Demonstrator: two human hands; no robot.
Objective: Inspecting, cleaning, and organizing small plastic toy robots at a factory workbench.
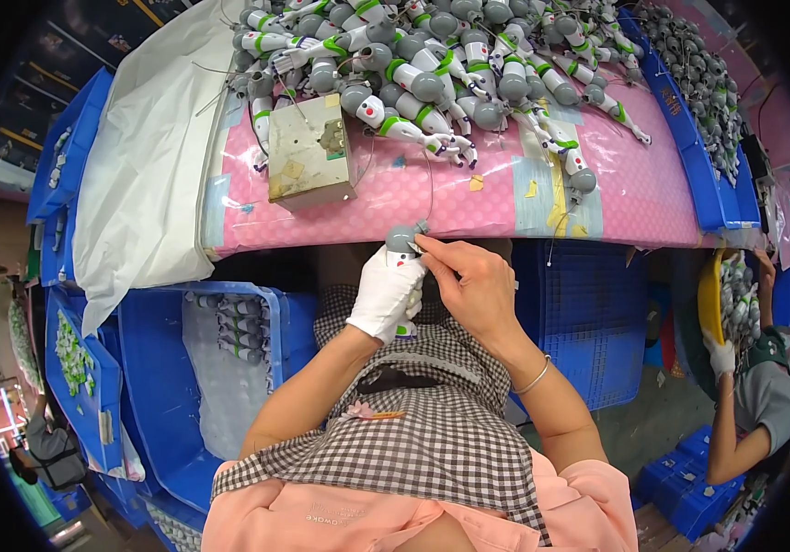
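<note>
In my white-gloved left hand [382, 299] is a white toy arm, its grey ball end [401, 239] pointing up toward the table edge. Part of the arm's green and purple trim shows below the glove. A thin wire [431, 189] rises from beside the ball over the table. My bare right hand [476, 290] is closed in a pinch against the right side of the ball. Something small and pale shows at its fingertips, too small to name. Many similar toy arms [427, 87] lie heaped on the pink table cover [459, 207].
A metal box [310, 152] stands on the table before the heap. White sheeting [142, 175] drapes the left end. Blue crates [151, 396] stand at my left, and a blue tray [689, 138] of grey parts is at the right. Another person [758, 386] holds a yellow basin [710, 299].
</note>
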